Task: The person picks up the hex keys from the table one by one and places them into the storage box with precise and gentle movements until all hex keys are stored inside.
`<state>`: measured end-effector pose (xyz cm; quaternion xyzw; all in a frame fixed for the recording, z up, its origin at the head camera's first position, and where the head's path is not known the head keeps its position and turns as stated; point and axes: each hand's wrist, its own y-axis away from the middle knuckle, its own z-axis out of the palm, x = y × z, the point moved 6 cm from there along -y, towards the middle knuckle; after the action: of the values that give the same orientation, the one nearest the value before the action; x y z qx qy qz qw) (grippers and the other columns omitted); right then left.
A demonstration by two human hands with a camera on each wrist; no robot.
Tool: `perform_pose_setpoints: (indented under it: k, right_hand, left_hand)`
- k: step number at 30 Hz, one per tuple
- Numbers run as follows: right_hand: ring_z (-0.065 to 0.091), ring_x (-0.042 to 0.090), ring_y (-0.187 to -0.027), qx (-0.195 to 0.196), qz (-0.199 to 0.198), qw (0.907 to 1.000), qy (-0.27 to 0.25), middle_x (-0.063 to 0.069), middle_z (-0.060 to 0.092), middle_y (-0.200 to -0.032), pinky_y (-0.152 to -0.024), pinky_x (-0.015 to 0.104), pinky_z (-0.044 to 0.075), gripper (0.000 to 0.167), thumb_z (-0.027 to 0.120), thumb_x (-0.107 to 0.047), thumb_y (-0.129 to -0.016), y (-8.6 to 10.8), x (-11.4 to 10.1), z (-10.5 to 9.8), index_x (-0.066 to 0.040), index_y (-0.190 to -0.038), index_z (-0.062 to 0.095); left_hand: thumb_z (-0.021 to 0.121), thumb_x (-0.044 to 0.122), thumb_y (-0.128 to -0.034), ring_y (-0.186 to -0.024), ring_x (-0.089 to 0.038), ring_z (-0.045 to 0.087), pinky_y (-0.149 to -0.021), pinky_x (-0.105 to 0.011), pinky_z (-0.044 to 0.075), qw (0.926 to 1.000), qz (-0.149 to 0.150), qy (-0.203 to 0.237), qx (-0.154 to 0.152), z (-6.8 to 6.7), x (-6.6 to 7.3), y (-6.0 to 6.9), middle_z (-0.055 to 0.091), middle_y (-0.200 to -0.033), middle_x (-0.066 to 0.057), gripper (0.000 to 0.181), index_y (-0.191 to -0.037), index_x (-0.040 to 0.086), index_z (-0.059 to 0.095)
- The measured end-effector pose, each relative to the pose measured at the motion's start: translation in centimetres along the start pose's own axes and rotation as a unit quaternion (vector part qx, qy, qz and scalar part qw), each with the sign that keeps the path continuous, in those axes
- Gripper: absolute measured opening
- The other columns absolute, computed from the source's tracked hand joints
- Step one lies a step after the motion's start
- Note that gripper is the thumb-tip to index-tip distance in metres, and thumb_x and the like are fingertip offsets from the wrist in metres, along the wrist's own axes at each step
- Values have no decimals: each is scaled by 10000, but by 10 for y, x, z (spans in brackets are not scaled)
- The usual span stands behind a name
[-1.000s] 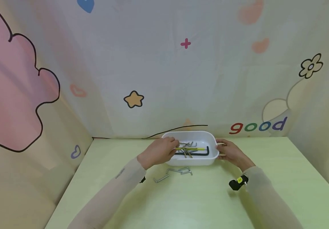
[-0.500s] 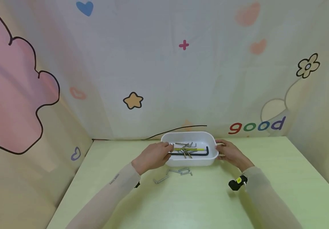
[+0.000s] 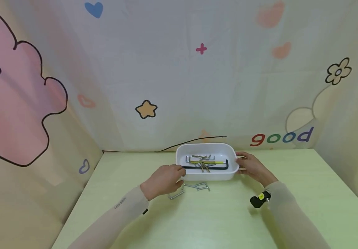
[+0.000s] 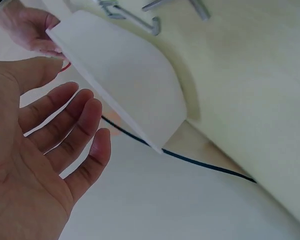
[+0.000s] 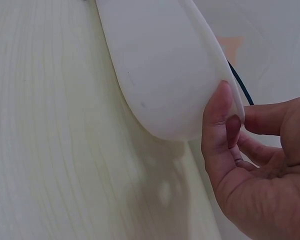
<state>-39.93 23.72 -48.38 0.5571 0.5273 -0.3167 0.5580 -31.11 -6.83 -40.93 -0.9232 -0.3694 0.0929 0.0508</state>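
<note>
Tray stood on the table, right rim pinched by the right hand. Left hand, fingers loose, gripped nothing but hid the left end of the black key. Wrist views concealed the tray's inside.

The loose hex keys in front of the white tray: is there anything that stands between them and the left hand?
Nothing visible does. The left hand holds nothing and is close to the loose hex keys, which lie on the tabletop; the white tray stands behind them, not in that path.
</note>
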Motion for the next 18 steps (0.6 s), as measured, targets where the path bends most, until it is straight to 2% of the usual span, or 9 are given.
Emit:
perform_pose_setpoints:
  k: [3,9,14,18]
  right_hand:
    - [551,247,-1048,-74,-16,10000,48,233,394,-1437,-820,271,575,512,420,-137,-1042,-1,-1,2,-43,-1518,256]
    - [568,210,-997,-86,-33,10000,13,215,439,-1372,-814,268,579,525,431,-138,-1039,2,2,-4,-45,-1522,247]
    - [563,228,-1017,-128,-15,9999,-43,227,424,-1393,-821,269,578,533,435,-134,-1035,1,0,-1,-42,-1523,242]
    - [545,247,-1058,-146,24,9999,-33,234,383,-1447,-828,265,575,532,428,-135,-1037,0,-1,1,-46,-1526,238]
  left_hand:
    - [708,304,-884,-747,-93,562,-621,-245,498,9997,-47,23,-253,11,0,3,660,-921,51,204,-1021,157,671]
    - [708,346,-888,-742,-85,558,-644,-253,504,9972,-20,173,-728,32,3,0,641,-917,66,222,-1021,172,674]
    - [707,337,-891,-763,-83,595,-667,-256,534,9956,-60,249,-898,41,5,5,652,-923,65,203,-1009,174,679]
    - [703,303,-889,-699,-70,544,-626,-243,505,9933,-157,373,-1084,48,5,9,622,-846,74,149,-932,170,653]
